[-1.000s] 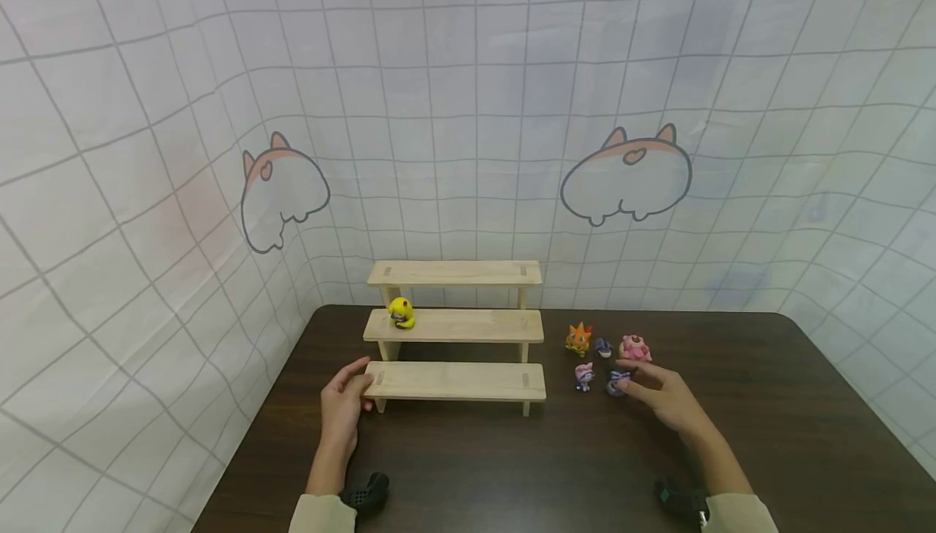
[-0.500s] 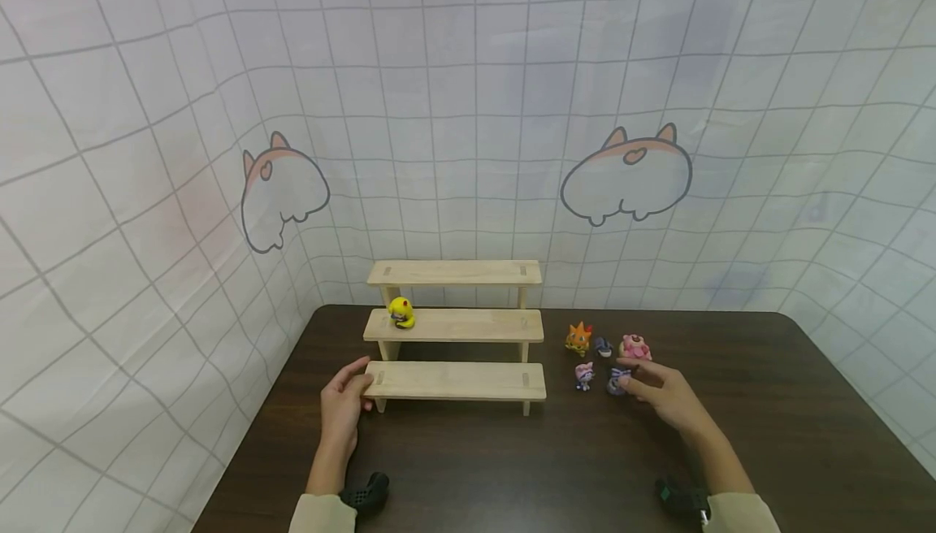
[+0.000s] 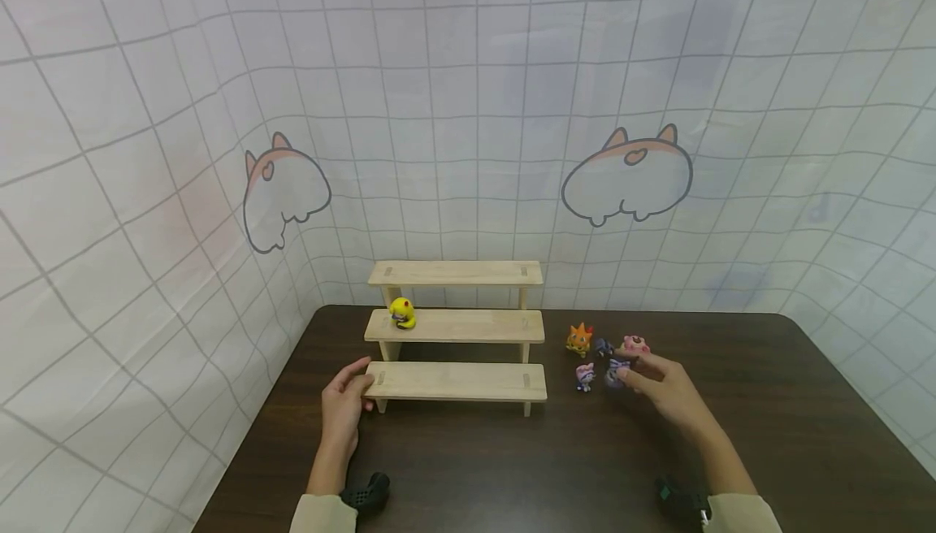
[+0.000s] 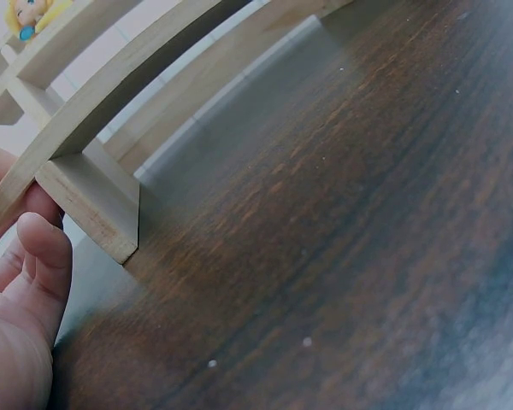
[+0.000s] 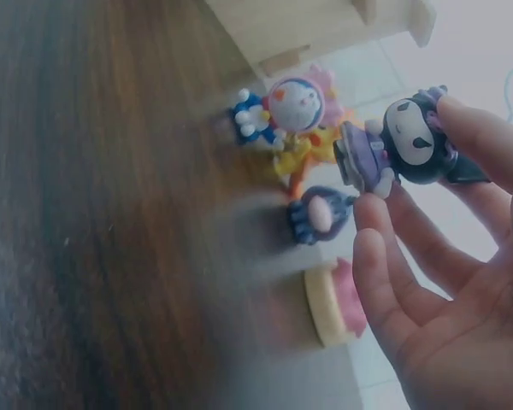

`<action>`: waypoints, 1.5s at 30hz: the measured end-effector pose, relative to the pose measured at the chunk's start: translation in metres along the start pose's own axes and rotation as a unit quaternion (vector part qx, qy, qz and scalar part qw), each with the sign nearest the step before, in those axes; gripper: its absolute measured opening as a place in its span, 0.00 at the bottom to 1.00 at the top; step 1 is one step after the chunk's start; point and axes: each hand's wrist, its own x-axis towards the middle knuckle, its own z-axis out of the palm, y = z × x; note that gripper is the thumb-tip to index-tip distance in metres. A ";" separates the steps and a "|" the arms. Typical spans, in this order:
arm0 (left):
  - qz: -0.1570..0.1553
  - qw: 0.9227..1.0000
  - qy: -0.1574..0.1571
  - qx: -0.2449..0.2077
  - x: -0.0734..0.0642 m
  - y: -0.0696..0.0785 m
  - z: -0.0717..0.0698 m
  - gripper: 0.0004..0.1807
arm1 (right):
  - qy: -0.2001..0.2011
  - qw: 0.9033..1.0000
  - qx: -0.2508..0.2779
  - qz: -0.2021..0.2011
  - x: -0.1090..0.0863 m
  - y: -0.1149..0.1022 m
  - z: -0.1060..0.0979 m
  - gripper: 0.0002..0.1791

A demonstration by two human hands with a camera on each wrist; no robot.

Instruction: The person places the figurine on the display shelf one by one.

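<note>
My right hand (image 3: 669,391) pinches a small figurine (image 5: 410,141) with a black hood, white face and purple dress. In the right wrist view it is held sideways between thumb and fingertips, raised off the table. At the left end of the three-tier wooden display stand (image 3: 457,383), my left hand (image 3: 341,403) grips the lowest board; the left wrist view shows its fingers (image 4: 44,243) curled at the board's end. A yellow figurine (image 3: 402,314) sits on the left of the middle tier.
Right of the stand, on the dark wood table (image 3: 512,468), stand an orange spiky figurine (image 3: 579,340), a small dark one (image 3: 604,347), a pink one (image 3: 634,344) and a pink-and-white one (image 3: 585,377). A grid-patterned cloth (image 3: 497,151) hangs behind the table.
My right hand has lifted the black-hooded figurine slightly, moving up a little and overlapping more of the pink figurine. My left hand stays on the stand.
</note>
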 end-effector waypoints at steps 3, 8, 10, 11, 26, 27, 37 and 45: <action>0.002 1.000 -0.002 -0.004 0.001 -0.001 0.000 0.22 | 0.006 1.000 0.008 -0.016 -0.001 -0.006 0.000 0.27; 0.003 1.000 -0.001 -0.005 0.001 -0.001 0.000 0.22 | 0.016 0.999 0.023 -0.044 -0.003 -0.015 0.003 0.25; 0.002 1.000 0.000 -0.003 0.001 -0.001 0.000 0.22 | 0.018 0.998 0.023 -0.054 -0.004 -0.018 0.003 0.24; 0.002 1.000 0.001 -0.003 0.001 -0.001 0.000 0.22 | 0.019 0.998 0.022 -0.057 -0.004 -0.020 0.004 0.24; 0.002 1.000 0.007 -0.005 -0.001 0.000 0.000 0.22 | 0.041 0.992 0.019 -0.115 -0.012 -0.056 0.022 0.22; 0.003 1.000 0.007 -0.005 -0.001 0.000 0.000 0.23 | 0.042 0.992 0.021 -0.118 -0.011 -0.058 0.024 0.22; 0.006 1.000 0.013 -0.006 -0.002 0.002 0.001 0.22 | 0.033 0.989 0.079 -0.118 -0.011 -0.071 0.047 0.22; 0.011 1.000 0.012 0.000 -0.003 0.002 0.002 0.21 | 0.020 0.986 0.110 -0.127 -0.015 -0.083 0.066 0.22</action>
